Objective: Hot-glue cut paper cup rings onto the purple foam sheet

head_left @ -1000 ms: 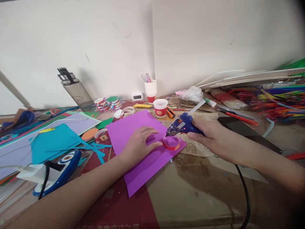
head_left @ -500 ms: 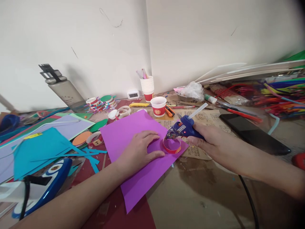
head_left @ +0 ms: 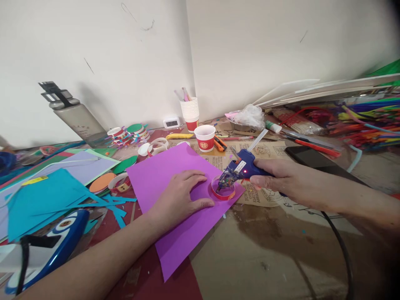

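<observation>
A blue hot glue gun [head_left: 239, 166] with a clear glue stick out of its back is in the grip of my right hand [head_left: 276, 179]. Its nozzle points down inside a red-and-white ring [head_left: 223, 196], which looks cut from a paper cup. That ring stands on a sheet of purple paper [head_left: 175, 246], near the sheet's right corner. Flat on the same sheet rests my left hand [head_left: 184, 196], fingers spread, with the thumb close to the ring's left side. The nozzle's very tip is hard to make out.
Beyond the sheet stand a paper cup [head_left: 205, 139] and an orange utility knife [head_left: 220, 143]. Blue paper [head_left: 46, 200] and strips lie left, above a blue-and-white object [head_left: 59, 237]. A dark phone [head_left: 315, 160] lies right, and the gun's black cord [head_left: 340, 246] trails toward me.
The glue gun's nozzle has moved from the ring's upper left rim down into the ring. My left hand stays on the purple paper. The view has shifted slightly.
</observation>
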A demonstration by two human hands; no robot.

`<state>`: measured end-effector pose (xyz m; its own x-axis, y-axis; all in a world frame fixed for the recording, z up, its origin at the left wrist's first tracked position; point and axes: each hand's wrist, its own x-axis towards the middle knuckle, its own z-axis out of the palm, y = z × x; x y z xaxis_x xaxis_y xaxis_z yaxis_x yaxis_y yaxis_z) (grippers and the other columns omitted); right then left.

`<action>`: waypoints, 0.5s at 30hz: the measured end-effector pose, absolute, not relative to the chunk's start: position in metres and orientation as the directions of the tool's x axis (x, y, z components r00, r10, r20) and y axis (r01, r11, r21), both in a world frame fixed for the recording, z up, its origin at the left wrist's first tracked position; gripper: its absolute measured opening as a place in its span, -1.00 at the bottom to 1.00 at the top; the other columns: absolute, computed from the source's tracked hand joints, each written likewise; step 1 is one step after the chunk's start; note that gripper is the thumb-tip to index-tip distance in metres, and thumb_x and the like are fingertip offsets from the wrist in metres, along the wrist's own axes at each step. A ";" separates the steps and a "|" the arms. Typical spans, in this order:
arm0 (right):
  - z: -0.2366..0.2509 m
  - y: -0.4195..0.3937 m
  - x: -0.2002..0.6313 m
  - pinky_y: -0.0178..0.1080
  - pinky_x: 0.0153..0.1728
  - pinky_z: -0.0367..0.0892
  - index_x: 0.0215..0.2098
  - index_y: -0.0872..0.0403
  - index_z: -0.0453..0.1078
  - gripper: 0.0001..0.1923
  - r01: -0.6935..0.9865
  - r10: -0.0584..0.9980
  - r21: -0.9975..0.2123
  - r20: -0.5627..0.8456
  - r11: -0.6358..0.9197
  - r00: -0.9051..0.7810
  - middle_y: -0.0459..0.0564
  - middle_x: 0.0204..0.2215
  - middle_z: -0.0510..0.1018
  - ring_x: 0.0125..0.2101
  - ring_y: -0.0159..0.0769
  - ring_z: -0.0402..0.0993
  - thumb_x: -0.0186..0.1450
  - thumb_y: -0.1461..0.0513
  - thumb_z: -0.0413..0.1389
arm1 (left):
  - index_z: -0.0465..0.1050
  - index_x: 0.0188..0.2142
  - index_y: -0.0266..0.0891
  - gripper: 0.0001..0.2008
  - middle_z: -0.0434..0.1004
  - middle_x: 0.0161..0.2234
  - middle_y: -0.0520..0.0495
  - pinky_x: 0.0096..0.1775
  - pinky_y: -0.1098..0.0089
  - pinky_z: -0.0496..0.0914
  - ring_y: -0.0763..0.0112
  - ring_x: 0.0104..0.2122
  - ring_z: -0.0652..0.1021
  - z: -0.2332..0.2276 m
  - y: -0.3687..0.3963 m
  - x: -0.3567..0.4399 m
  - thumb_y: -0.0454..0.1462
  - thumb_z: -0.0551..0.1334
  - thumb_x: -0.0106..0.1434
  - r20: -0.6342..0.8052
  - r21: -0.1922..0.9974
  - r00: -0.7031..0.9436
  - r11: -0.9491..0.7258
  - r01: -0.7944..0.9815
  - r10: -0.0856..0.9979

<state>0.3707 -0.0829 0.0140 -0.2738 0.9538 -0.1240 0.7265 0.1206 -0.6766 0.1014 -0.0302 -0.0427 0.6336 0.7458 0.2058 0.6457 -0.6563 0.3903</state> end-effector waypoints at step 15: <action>0.009 -0.094 0.364 -0.08 -0.22 0.32 -0.13 0.04 0.37 -0.58 0.878 0.966 -0.406 0.065 0.255 -0.250 0.14 -0.19 0.59 -0.23 -0.04 0.51 0.40 -0.06 -0.13 | 0.51 -0.03 -0.09 -0.55 0.52 0.03 -0.10 0.11 0.12 0.33 0.16 0.07 0.46 -0.037 -0.034 0.101 0.06 0.28 0.17 0.237 0.367 0.691 -0.721 0.587 0.683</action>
